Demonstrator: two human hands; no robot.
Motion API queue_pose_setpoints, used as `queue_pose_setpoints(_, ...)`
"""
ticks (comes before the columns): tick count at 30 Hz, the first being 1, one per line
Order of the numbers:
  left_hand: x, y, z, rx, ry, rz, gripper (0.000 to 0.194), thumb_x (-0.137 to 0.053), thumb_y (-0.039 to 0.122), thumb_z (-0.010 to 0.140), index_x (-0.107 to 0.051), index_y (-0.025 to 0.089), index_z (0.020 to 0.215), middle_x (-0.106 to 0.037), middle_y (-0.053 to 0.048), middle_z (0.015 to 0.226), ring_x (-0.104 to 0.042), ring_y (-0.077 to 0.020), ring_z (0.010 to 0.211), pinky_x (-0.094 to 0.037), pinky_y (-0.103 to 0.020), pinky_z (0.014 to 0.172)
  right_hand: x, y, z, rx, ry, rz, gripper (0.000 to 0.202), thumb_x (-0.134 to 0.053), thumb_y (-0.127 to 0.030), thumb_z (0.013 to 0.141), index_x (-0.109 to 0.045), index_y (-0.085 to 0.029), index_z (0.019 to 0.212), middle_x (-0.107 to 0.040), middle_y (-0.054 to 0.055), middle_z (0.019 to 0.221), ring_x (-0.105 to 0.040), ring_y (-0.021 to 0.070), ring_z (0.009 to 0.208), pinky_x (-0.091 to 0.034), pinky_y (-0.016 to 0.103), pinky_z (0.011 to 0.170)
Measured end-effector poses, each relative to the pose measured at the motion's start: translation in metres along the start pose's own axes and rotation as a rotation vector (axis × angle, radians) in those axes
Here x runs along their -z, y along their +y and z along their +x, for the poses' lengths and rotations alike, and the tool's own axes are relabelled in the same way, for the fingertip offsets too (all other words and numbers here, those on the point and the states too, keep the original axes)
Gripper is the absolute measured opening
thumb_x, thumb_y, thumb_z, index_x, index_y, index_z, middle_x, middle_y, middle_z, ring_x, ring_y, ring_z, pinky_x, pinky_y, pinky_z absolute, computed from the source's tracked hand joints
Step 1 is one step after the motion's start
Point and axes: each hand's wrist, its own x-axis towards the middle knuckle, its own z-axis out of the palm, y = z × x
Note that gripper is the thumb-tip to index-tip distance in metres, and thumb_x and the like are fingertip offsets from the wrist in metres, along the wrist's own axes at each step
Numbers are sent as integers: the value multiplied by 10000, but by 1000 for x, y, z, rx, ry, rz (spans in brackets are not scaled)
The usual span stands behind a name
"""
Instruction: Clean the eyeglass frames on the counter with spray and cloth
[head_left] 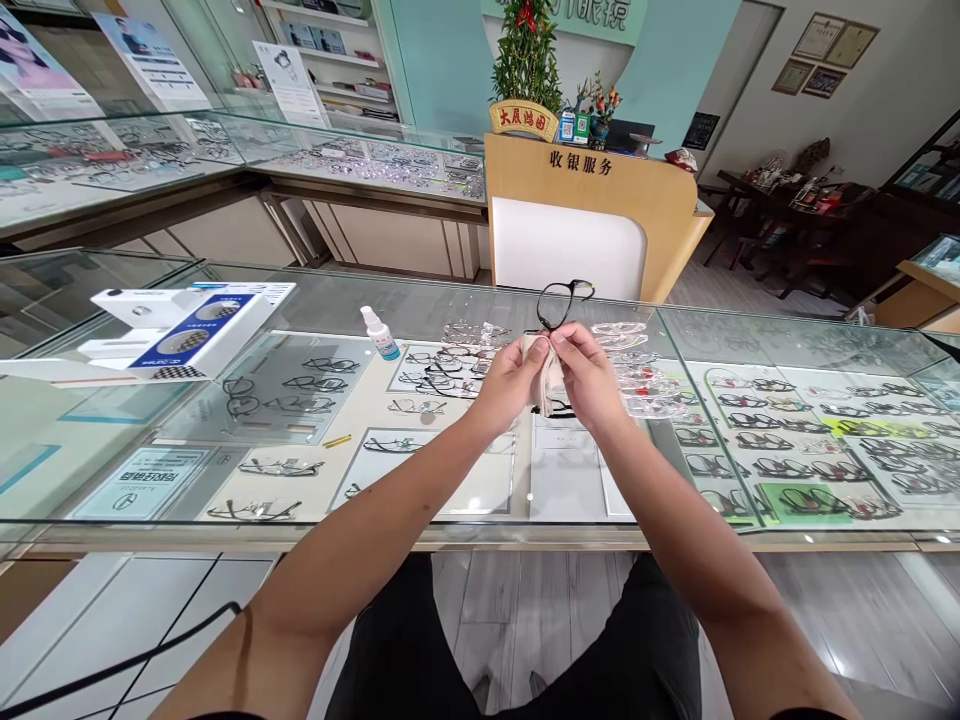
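Note:
Black-rimmed glasses (556,306) stick up above both hands, one lens facing the camera, over the glass counter. My left hand (511,383) is closed on a pale cloth (549,385) that hangs between the hands. Close against it, my right hand (588,372) pinches the glasses at their lower part, beside the cloth; the exact grip is partly hidden by the fingers. A small white spray bottle (380,334) with blue liquid stands on the counter, left of the hands.
The glass display counter (450,535) spans the view, with several rows of glasses beneath its top. An open white and blue box (196,335) lies on the left. Beyond the counter stands a wooden cashier desk (592,165) with a plant (526,60).

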Motion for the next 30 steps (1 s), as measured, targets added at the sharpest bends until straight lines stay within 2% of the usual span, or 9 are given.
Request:
queue_pose_setpoints(3, 2, -1, 2, -66, 41, 44, 697, -799, 868, 804, -717, 187, 932, -666, 4, 786, -614, -155, 779, -513, -277, 754, 0, -2, 0, -16, -13, 27, 367, -913, -581, 804, -699, -285, 834, -693, -25, 877, -609, 178, 827, -522, 313, 815)
queue_pose_setpoints(7, 6, -10, 7, -19, 1, -18, 690, -840, 851, 773, -726, 192, 944, -625, 22, 740, -589, -139, 716, -495, -259, 690, 0, -3, 2, -47, 32, 77, 379, -905, -597, 769, -700, -285, 827, -718, -8, 886, -624, 200, 851, -517, 321, 785)
queue_pose_setpoints(13, 7, -8, 8, -58, 49, 12, 692, -890, 789, 765, -771, 170, 1050, -712, -16, 861, -599, -141, 765, -497, -256, 701, -1, -2, 3, -48, 15, 83, 351, -907, -553, 775, -693, -275, 788, -664, -11, 873, -573, 169, 820, -476, 294, 760)
queue_pose_setpoints(18, 8, -8, 8, -48, 40, 57, 727, -748, 870, 850, -774, 180, 1076, -623, 2, 731, -532, -142, 639, -430, -267, 568, 0, 0, 4, -66, 46, 134, 313, -883, -523, 790, -704, -267, 789, -685, 6, 914, -597, 181, 882, -471, 295, 769)
queue_pose_setpoints(21, 8, -9, 8, 0, 6, 26, 749, -802, 862, 803, -766, 181, 1114, -596, 18, 717, -498, -130, 604, -408, -260, 544, 1, -1, 5, -77, 64, 127, 303, -866, -523, 786, -699, -270, 799, -691, 11, 905, -596, 193, 878, -473, 307, 765)
queue_pose_setpoints(25, 8, -4, 8, -50, 40, 47, 721, -891, 816, 741, -762, 174, 1042, -664, -3, 814, -567, -137, 730, -473, -252, 663, 1, 0, 4, -76, 38, 108, 308, -873, -523, 783, -695, -272, 801, -661, -6, 878, -570, 172, 826, -459, 293, 733)
queue_pose_setpoints(30, 9, -2, 7, -106, 123, 149, 697, -710, 874, 883, -732, 178, 913, -606, -1, 735, -535, -145, 696, -453, -271, 643, -2, 3, 1, -68, 31, 74, 235, -910, -418, 749, -748, -285, 854, -740, -21, 965, -612, 165, 878, -482, 291, 789)
